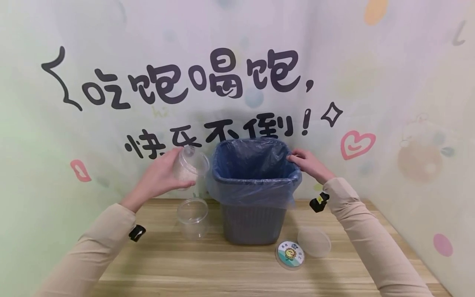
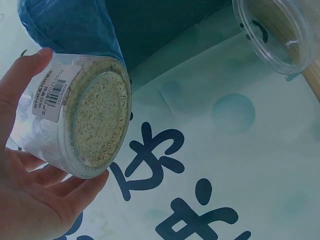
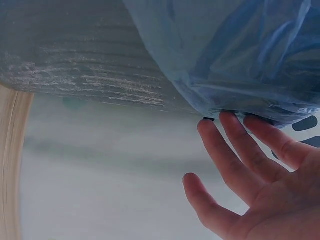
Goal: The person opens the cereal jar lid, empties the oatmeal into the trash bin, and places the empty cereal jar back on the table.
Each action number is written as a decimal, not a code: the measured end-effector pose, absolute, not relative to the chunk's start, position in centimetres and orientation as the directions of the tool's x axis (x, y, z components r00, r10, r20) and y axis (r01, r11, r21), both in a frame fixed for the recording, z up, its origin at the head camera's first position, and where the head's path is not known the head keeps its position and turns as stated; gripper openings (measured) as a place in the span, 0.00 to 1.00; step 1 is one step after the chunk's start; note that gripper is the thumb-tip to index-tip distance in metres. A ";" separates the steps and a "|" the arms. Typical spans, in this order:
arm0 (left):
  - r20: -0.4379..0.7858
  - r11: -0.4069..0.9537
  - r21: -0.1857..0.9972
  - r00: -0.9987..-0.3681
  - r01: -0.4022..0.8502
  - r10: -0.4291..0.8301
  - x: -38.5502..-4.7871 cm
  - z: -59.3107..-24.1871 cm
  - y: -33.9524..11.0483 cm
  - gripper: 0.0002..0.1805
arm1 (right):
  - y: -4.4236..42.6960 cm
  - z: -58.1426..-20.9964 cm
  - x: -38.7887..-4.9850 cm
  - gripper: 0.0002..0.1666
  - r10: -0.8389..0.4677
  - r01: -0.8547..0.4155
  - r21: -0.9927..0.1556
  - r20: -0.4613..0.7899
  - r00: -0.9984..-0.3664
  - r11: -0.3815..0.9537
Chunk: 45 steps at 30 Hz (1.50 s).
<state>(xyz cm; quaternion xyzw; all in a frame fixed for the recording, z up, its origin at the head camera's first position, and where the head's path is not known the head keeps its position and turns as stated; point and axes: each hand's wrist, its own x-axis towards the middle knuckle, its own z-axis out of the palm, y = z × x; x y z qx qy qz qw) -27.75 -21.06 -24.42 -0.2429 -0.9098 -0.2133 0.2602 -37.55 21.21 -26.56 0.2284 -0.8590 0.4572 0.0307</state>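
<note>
My left hand [image 1: 159,175] grips a clear plastic jar [image 1: 185,169] and holds it tilted beside the bin's left rim, its mouth toward the bin. Pale flakes [image 2: 100,120] lie against the jar's base in the left wrist view, and a barcode label [image 2: 51,94] is on its side. The grey trash bin [image 1: 252,225] stands upright, lined with a blue plastic bag [image 1: 256,192] folded over its rim. At the right rim, my right hand [image 1: 309,164] holds the bagged edge; several of its fingertips [image 3: 206,127] touch the bag from outside. Its thumb is hidden in the right wrist view.
A second clear jar [image 1: 193,218] stands uncovered on the wooden table [image 1: 159,264], left of the bin. To the bin's front right lie a round lid with a printed label [image 1: 290,254] and a translucent lid [image 1: 315,242]. A printed curtain [image 1: 371,82] hangs close behind.
</note>
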 end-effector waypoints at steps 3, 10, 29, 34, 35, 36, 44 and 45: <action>0.572 0.810 0.251 -0.757 0.529 0.317 -28.4 -24.0 -20.9 0.48 | 21.1 -26.6 -37.7 0.21 -0.344 -0.394 -0.768 0.240 -0.908 0.504; 0.537 0.843 0.229 -0.785 0.487 0.308 -30.0 -22.8 -19.9 0.50 | 20.9 -26.5 -37.8 0.19 -0.356 -0.379 -0.767 0.211 -0.911 0.517; 0.479 0.878 0.101 -0.796 0.468 0.369 -32.5 -20.3 -17.4 0.50 | 20.9 -26.7 -37.2 0.21 -0.353 -0.377 -0.786 0.216 -0.910 0.490; 0.455 0.890 0.027 -0.798 0.455 0.394 -32.9 -19.8 -16.7 0.51 | 21.2 -26.7 -37.1 0.22 -0.356 -0.372 -0.788 0.208 -0.911 0.491; 0.448 0.890 0.013 -0.798 0.456 0.403 -32.9 -19.7 -16.6 0.51 | 21.3 -26.7 -37.2 0.22 -0.355 -0.370 -0.788 0.206 -0.912 0.493; 0.442 0.888 -0.007 -0.795 0.459 0.415 -32.9 -19.5 -16.4 0.51 | 21.3 -26.7 -37.2 0.22 -0.353 -0.367 -0.787 0.204 -0.913 0.495; 0.441 0.869 -0.136 -0.756 0.477 0.484 -33.0 -19.0 -15.5 0.46 | 21.2 -26.8 -37.3 0.22 -0.340 -0.355 -0.795 0.200 -0.919 0.493; 0.436 0.868 -0.144 -0.757 0.476 0.487 -33.0 -18.9 -15.5 0.46 | 21.2 -26.8 -37.2 0.22 -0.340 -0.353 -0.797 0.198 -0.919 0.491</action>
